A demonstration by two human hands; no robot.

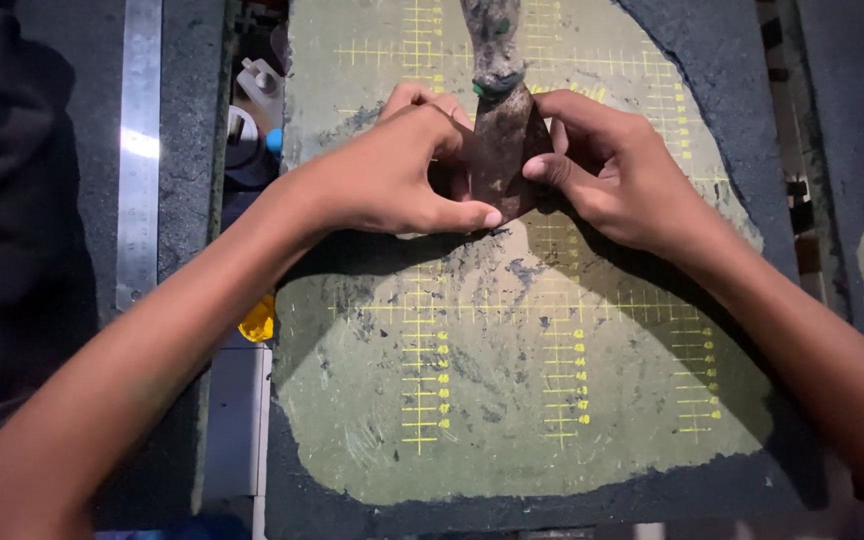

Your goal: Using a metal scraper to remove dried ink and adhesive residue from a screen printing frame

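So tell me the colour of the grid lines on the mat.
Yellow lines on the worn cutting mat, in the head view.

On the cutting mat point(512, 420), near its far edge: a scraper blade point(500, 150), left hand point(392, 180) just left of it, right hand point(612, 175) just right. Well left of the mat, a steel ruler point(139, 150) alongside.
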